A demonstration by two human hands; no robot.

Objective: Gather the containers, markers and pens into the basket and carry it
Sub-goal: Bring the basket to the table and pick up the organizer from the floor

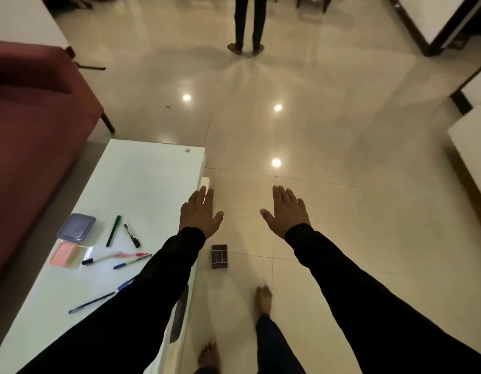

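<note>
While both arms reach straight forward in black sleeves, the left hand [200,213] and the right hand [285,211] hover palm down with fingers straight and slightly spread, holding nothing. The left hand hangs over the right edge of the white table [142,184], its fingertips past that edge near the table's far right corner; the right hand is out over the glossy tiled floor [342,157], well to the right of the table. On the table's left part lies a container with a blue-grey lid [77,228], and just nearer to the camera, touching or almost touching it, a pink-lidded container [64,253]. To the right of the blue-grey one a green pen [113,231] and a black marker [131,235] lie angled towards each other at their far ends. Nearer on the table lie a white marker with a dark cap [99,259], a pink pen [134,255] and a blue-capped pen [131,263], close together, their tips reaching the left sleeve. Nearer still, a dark blue pen [91,303] rests on the table, partly covered by that sleeve. A small dark patterned object [219,256] lies on the floor just right of the table, between the two forearms. Two bare feet stand on the floor right of the table's near end. A red sofa [31,130] sits left of the table, and another person's legs [247,22] stand far beyond it.
</note>
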